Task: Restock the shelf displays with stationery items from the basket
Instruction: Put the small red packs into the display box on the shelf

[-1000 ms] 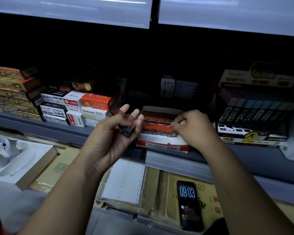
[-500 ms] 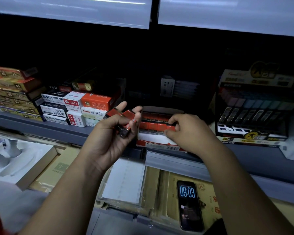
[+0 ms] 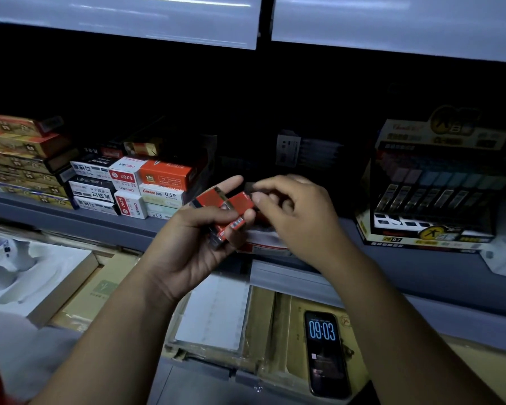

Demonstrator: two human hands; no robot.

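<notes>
**Q:** What does the left hand [image 3: 196, 247] carry?

**A:** A small bundle of red packs [image 3: 227, 211], held palm-up in front of the grey shelf [image 3: 123, 226]. The thumb lies across the top of the bundle. The fingers [image 3: 231, 182] are curled up behind it, so the packs are clamped between thumb and fingers.

**Q:** And the right hand [image 3: 295, 217]?

**A:** It meets the bundle from the right. Its thumb and forefinger are drawn together on the right end of the uppermost pack, and the other fingers [image 3: 278, 200] are curled beneath. Both hands therefore touch the same bundle, above the shelf edge.

**Q:** Where is the display being filled?

**A:** A red-and-white display carton [image 3: 263, 239] sits on the shelf directly behind the hands and is mostly hidden by them. Its contents cannot be made out.

**Q:** What else is shown?

**A:** To the left on the same shelf are stacked boxes [image 3: 129, 185] in white, black and orange. To the right is an upright refill display [image 3: 430, 197] with rows of slim cases. On the lower level, a white pad [image 3: 214, 314] lies beneath the left wrist. A phone [image 3: 326, 352] reading 09:03 lies face-up below the right forearm. A white moulded tray [image 3: 27, 276] lies at far left.
</notes>
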